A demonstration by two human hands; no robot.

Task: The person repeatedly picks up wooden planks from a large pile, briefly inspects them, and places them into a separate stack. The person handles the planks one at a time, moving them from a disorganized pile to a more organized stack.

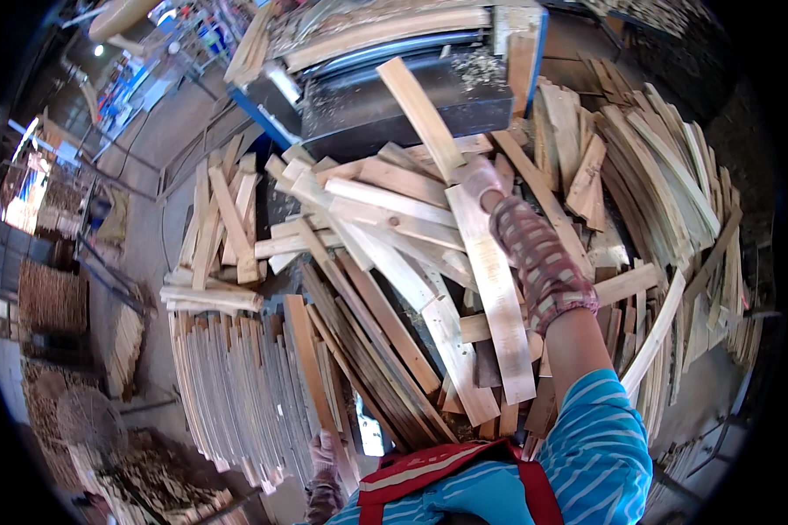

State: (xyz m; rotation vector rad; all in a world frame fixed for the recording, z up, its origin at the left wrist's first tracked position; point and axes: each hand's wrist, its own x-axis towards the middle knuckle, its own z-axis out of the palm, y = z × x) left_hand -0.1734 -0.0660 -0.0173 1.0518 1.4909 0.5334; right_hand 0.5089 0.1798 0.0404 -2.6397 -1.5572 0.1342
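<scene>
"What looms largest in front of you?"

"The blue-framed woodworking machine (532, 61), its dark metal bed (368, 101) facing me. Next in size, a loose heap of boards (394, 214) lies crisscrossed below the bed's near edge."

"And smaller than that?"

"To the left, a row of slats (228, 376) packed side by side. Then the pale board (416, 109) I'm holding: its far end reaches over the bed, past the near edge. Another pale length (496, 302) runs from my grip back toward me; I can't tell whether it's the same piece."

"Your hands?"

"Well apart. My right hand (479, 181) is clamped on the pale board, just short of the bed's near edge. My left hand (323, 451) grips a brown slat (304, 350) near its lower end, beside the packed row."
</scene>
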